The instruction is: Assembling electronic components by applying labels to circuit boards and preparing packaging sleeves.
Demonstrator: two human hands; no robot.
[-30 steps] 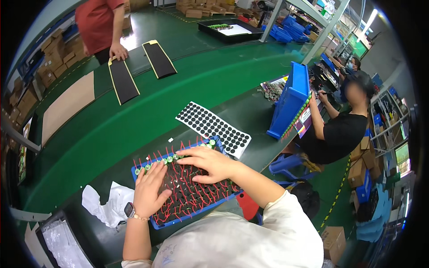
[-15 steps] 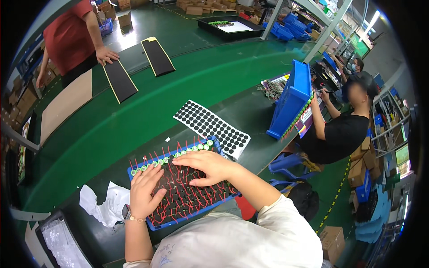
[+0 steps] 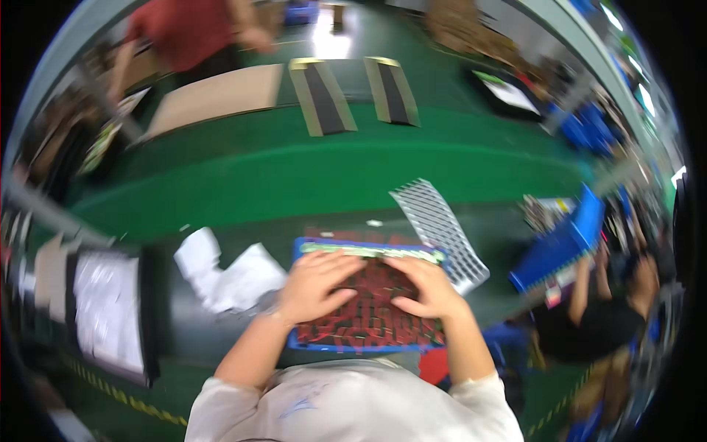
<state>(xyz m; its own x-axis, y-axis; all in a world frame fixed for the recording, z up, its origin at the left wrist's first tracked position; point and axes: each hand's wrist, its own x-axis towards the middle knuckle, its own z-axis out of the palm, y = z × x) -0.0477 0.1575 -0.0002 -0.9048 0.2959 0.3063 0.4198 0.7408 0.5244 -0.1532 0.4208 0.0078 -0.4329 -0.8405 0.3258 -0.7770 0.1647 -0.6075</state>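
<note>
Blue tray (image 3: 353, 348) on dark table (image 3: 199, 331), long axis left-right; green row (image 3: 346, 250) along far edge. Left hand (image 3: 313, 287) and right hand (image 3: 427, 287) over it, palms down; both spread, thumbs apart from fingers.

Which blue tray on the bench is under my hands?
The flat tray holding red wires; the other tray stands tilted at right, beside a co-worker.

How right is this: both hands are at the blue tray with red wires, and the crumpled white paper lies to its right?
One thing is wrong: in the head view, the crumpled white paper lies to the left of the blue tray. The left hand and right hand are indeed at the tray with red wires.
</note>
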